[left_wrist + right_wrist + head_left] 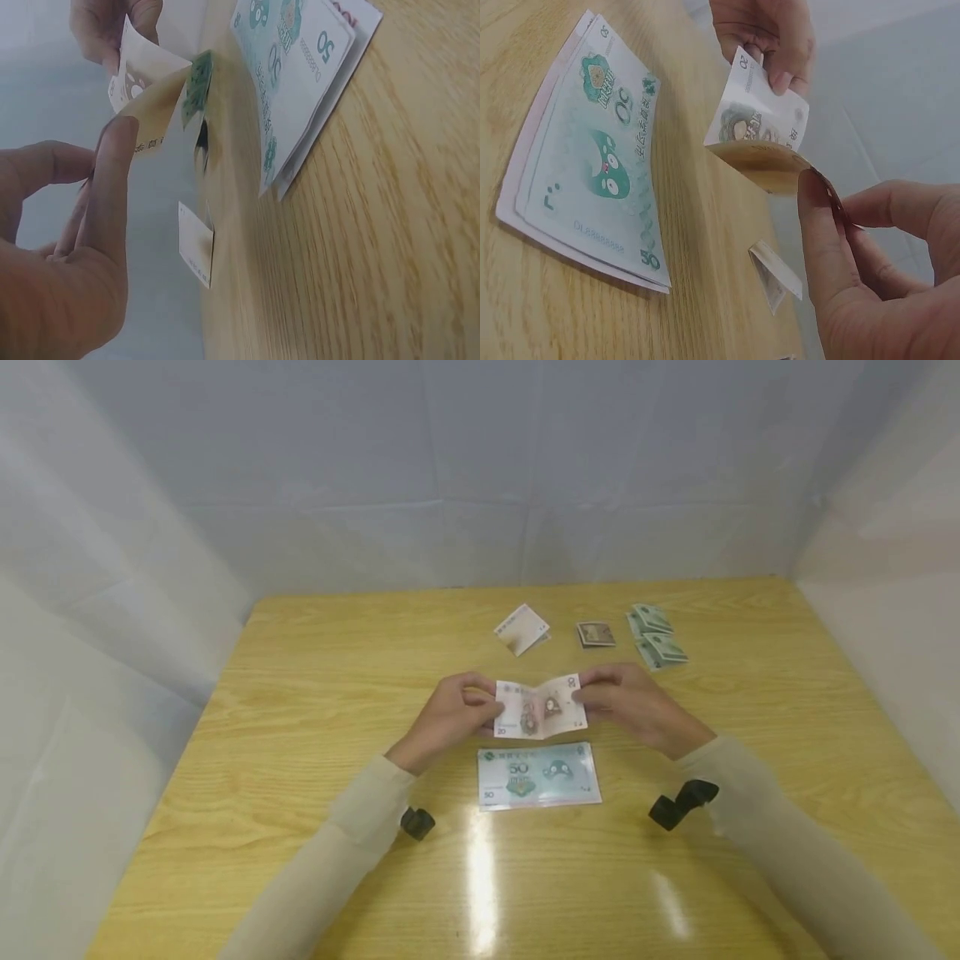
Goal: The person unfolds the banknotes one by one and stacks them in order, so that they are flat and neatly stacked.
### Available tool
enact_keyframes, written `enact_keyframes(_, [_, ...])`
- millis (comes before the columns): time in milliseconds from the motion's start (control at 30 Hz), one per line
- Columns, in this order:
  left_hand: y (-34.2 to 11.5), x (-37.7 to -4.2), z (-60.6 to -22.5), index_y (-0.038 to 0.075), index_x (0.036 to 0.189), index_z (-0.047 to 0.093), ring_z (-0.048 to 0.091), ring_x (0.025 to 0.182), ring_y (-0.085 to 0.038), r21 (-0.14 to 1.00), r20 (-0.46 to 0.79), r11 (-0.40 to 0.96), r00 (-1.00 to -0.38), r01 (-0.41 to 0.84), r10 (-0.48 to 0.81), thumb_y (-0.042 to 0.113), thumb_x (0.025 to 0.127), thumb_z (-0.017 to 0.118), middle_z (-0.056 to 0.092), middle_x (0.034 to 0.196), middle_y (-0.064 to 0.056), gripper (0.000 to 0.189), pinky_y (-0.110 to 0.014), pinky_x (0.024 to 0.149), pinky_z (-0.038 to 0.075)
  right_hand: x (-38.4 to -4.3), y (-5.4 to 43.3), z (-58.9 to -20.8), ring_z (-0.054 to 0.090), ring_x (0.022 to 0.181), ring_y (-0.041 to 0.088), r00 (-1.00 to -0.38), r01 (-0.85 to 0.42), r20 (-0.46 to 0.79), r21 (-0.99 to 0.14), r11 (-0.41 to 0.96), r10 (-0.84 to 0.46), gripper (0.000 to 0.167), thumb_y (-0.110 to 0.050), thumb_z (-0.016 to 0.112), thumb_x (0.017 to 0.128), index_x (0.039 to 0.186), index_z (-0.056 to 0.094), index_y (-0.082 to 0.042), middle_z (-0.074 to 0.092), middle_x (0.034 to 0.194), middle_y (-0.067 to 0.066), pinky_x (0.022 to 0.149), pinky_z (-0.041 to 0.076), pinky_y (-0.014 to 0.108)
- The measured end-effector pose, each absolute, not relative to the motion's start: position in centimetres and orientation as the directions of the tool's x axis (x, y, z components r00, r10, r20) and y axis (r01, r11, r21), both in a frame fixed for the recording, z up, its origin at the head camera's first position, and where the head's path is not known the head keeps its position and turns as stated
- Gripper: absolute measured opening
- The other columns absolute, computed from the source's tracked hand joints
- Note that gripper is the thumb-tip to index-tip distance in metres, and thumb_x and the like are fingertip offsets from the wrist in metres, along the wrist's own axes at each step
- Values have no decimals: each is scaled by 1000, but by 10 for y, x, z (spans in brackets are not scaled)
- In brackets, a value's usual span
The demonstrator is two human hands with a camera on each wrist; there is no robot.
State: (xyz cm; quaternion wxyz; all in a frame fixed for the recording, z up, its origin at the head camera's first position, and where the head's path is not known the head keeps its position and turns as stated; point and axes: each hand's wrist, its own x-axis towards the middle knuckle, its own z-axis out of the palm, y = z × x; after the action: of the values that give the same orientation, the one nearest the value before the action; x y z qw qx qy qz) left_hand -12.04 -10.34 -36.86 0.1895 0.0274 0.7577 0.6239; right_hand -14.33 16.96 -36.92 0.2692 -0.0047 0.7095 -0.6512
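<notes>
Left hand (452, 714) and right hand (637, 703) pinch the creased 20 note (542, 712); the 50-note stack (538, 778) lies at its six o'clock, long axis nine-to-three, similarly near both

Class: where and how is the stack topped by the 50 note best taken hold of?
The stack is probably best pinched at its right short edge, thumb on top, coming from the right: it lies nearly flat, and layered sheet edges show there.

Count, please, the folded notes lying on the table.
4 at the back: the whitish note; right of it, the brown note; farther right, the far green note and near green note. Others may be hidden.
</notes>
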Motion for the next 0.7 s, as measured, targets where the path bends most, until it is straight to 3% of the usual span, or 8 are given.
enact_keyframes(200, [-110,-117,-370,-4,117,57,73,83,-27,950,-279,217,-922,-224,268,0,96,64,72,107,-22,22,-40,78,64,-143,173,-370,65,111,25,-844,356,-403,-915,191,-354,36,-3,62,97,129,52,11,57,132,24,100,55,36])
enact_keyframes(533, [-116,-110,-369,-4,119,55,72,82,-26,926,-341,254,-906,-278,252,0,95,67,72,108,-24,27,-46,85,62,-140,181,-377,69,104,26,-828,378,-423,-906,193,-367,33,0,64,95,125,54,12,60,127,25,95,58,36])
enact_keyframes(700, [-118,-108,-369,-5,121,54,73,81,-27,920,-355,267,-899,-287,258,-2,94,67,72,106,-23,30,-43,82,63,-138,184,-381,70,101,27,-821,383,-437,-899,213,-368,32,0,65,95,123,56,12,62,124,25,93,59,37])
